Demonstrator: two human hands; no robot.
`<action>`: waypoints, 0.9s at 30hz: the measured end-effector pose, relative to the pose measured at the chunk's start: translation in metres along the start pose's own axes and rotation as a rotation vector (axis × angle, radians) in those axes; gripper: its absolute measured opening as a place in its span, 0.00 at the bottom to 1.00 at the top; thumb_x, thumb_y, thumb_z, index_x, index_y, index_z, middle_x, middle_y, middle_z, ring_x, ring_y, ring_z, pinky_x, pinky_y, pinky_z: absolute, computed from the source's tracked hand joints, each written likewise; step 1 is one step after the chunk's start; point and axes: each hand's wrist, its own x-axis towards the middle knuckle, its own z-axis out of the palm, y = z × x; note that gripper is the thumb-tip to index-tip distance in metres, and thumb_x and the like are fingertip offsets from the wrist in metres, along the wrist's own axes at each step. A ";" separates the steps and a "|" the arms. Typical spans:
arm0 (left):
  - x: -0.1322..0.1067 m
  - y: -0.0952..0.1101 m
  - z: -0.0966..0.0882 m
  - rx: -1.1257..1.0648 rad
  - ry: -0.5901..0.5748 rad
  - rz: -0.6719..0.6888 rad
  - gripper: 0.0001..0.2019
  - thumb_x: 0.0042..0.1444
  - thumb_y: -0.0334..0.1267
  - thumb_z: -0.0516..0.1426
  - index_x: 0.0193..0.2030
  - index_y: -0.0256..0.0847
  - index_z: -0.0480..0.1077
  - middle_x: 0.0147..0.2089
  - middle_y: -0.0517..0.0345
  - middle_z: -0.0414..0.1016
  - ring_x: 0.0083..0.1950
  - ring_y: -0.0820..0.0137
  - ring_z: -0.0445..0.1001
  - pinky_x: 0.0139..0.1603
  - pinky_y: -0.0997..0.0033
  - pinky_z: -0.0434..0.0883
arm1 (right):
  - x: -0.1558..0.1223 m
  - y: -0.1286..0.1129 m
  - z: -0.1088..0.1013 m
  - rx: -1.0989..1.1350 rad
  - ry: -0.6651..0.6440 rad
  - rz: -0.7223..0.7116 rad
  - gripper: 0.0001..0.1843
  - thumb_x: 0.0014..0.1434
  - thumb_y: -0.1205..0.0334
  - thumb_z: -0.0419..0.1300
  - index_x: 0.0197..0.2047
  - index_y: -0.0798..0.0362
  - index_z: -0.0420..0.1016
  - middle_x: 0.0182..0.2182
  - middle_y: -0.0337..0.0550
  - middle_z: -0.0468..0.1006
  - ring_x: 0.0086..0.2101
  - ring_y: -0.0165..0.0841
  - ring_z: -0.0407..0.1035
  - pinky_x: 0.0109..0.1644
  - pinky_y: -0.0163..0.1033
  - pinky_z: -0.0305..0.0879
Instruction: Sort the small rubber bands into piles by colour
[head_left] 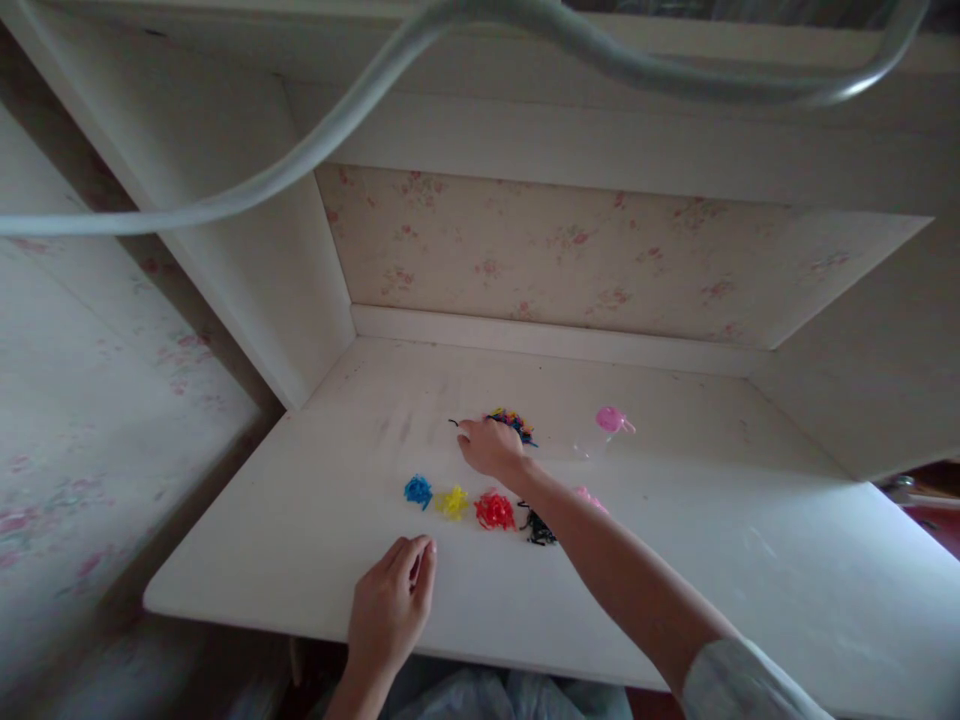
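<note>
My right hand point(491, 447) reaches out over the white desk point(300, 520), fingers curled in a pinch on a thin black band at the left edge of a mixed-colour pile of small bands point(514, 421). My left hand point(394, 600) rests near the desk's front edge, fingers loosely bent, holding nothing. In a row between the hands lie small sorted piles: blue point(418, 490), yellow point(454, 501), red point(495, 511), black point(538, 527) and pink point(591, 497), the pink one partly hidden behind my forearm.
A clear small container with a pink lid point(609, 424) lies to the right of the mixed pile. White shelf walls enclose the desk on the left, back and right. A pale hose point(600, 60) hangs across the top.
</note>
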 end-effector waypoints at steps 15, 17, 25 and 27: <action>0.001 -0.004 -0.001 -0.005 -0.019 -0.011 0.09 0.62 0.40 0.49 0.40 0.42 0.69 0.30 0.59 0.73 0.27 0.75 0.71 0.30 0.77 0.67 | 0.010 -0.006 -0.015 0.127 0.062 -0.062 0.16 0.66 0.55 0.48 0.48 0.51 0.73 0.43 0.43 0.76 0.43 0.34 0.70 0.45 0.41 0.65; -0.001 -0.004 -0.001 0.016 -0.017 0.019 0.09 0.62 0.40 0.49 0.40 0.42 0.69 0.30 0.59 0.73 0.27 0.75 0.71 0.30 0.77 0.67 | -0.010 0.014 -0.019 0.165 0.114 -0.075 0.19 0.66 0.55 0.45 0.47 0.47 0.75 0.42 0.40 0.78 0.43 0.33 0.70 0.44 0.36 0.62; -0.001 -0.001 0.002 0.114 -0.021 0.083 0.10 0.61 0.41 0.49 0.37 0.44 0.70 0.27 0.61 0.73 0.25 0.75 0.71 0.29 0.77 0.65 | -0.105 0.092 -0.008 0.276 0.193 0.006 0.19 0.63 0.54 0.47 0.40 0.47 0.79 0.26 0.36 0.78 0.26 0.27 0.69 0.29 0.29 0.56; -0.001 0.001 0.002 0.122 -0.025 0.081 0.10 0.61 0.41 0.49 0.38 0.44 0.70 0.28 0.61 0.73 0.25 0.75 0.71 0.29 0.76 0.65 | -0.121 0.099 0.002 0.294 0.193 0.017 0.19 0.63 0.54 0.47 0.38 0.46 0.79 0.23 0.36 0.77 0.24 0.27 0.67 0.28 0.29 0.55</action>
